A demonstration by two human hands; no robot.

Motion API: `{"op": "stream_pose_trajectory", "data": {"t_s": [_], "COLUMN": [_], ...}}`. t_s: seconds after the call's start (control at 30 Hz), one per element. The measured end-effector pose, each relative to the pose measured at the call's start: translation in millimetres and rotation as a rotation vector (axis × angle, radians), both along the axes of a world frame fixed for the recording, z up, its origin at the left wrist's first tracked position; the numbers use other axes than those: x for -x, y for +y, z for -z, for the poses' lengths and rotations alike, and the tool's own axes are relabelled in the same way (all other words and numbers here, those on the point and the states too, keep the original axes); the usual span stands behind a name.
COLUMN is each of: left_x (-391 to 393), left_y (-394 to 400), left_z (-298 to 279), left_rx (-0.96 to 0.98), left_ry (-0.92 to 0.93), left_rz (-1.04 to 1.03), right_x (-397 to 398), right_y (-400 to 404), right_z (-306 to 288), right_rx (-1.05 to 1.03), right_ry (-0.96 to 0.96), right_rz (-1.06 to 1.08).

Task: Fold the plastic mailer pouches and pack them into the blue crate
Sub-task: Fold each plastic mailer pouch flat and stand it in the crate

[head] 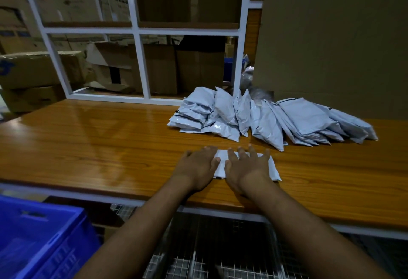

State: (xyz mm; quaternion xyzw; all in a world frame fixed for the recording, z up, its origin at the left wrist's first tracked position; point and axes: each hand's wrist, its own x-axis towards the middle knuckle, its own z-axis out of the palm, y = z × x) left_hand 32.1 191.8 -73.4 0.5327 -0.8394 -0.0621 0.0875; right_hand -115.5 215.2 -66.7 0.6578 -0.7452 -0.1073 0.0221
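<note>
- I stand at a wooden counter [88, 137], looking down at my two bare forearms reaching forward.
- My left hand [196, 166] lies flat, fingers straight and slightly spread, pressing the left edge of a pale grey pouch [220, 166].
- My right hand [247, 166] lies flat just beside it, fingers straight and fanned, pressing the middle and right of the same pouch. Neither hand pinches or curls round anything.
- The pouch sits near the front edge of the counter, mostly hidden under my palms. Only a strip between my hands and its right corner show. I cannot tell how many folds it already has.
- Further back and to the right, a pile [271, 119] of the same pouches leans in loose rows on the counter, well apart from my hands.
- The crate [44, 241], blue plastic, stands below the counter at my lower left. Its inside is blurred; I cannot tell what it holds.
- Behind the counter a white frame [136, 31] stands in front of stacked cardboard boxes [39, 69].
- Step in hand, as I judge it: flattening or creasing this one pouch, with packing not yet begun for it.
- The next move likely calls for gripping the folded pouch so it does not spring open, then carrying it left and down into the crate. The plastic looks slick, so it may slide on the polished wood.
</note>
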Motion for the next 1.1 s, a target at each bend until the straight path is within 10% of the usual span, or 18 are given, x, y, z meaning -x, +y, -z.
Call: {"op": "stream_pose_trajectory", "data": {"t_s": [0.17,0.5,0.87,1.1], "left_x": [10,1,7,9], "left_y": [-4,7,11,18], "left_z": [-9,0,-34,-33], "left_rx": [-0.021,-0.065,-0.406,-0.398], "left_ry": [-0.305,0.110,0.667,0.394], "left_rz": [-0.064,-0.377,-0.373,-0.236], "right_x": [22,87,91,106], "right_y": [8,34,43,37], "right_z": [6,11,-7,-5], "right_rx": [0.057,0.260,0.570,0.605], "right_ry": [-0.304,-0.443,-1.240,-1.098], "right_rz": [-0.058,0.246,0.130,0.045]}}
